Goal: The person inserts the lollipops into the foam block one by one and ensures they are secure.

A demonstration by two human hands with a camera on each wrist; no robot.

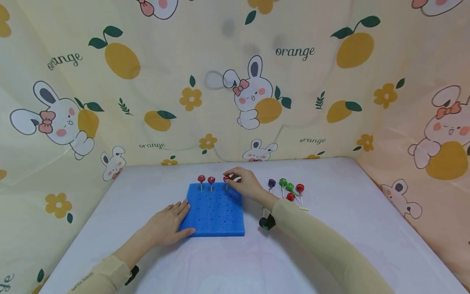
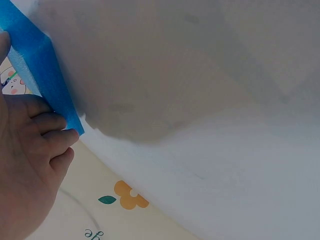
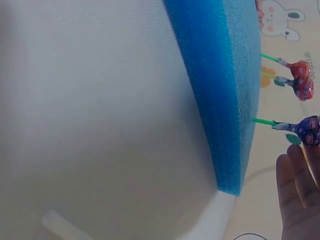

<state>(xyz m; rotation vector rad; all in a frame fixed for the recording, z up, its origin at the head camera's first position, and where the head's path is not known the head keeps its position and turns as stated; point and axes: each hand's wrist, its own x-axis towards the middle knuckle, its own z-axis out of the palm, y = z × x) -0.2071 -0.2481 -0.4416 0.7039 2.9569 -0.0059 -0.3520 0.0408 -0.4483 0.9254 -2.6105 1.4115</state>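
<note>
A blue foam board (image 1: 216, 220) dotted with small holes lies on the table. Two red-wrapped lollipops (image 1: 211, 180) stand upright along its far edge, their sticks in the foam. Farther right in that row, my right hand (image 1: 247, 185) pinches the head of a third lollipop (image 3: 307, 131) between thumb and finger. Its wrapper looks purple in the right wrist view, and its green stick meets the foam. My left hand (image 1: 167, 224) rests with spread, straight fingers along the board's left side, thumb at the front corner.
To the right of the board, behind my right forearm, lie several loose lollipops: a purple one (image 1: 271, 183), green ones (image 1: 282, 182) and red ones (image 1: 300, 188). A patterned cloth (image 1: 220, 90) with rabbits and oranges hangs around the back and sides of the white table (image 1: 147, 183).
</note>
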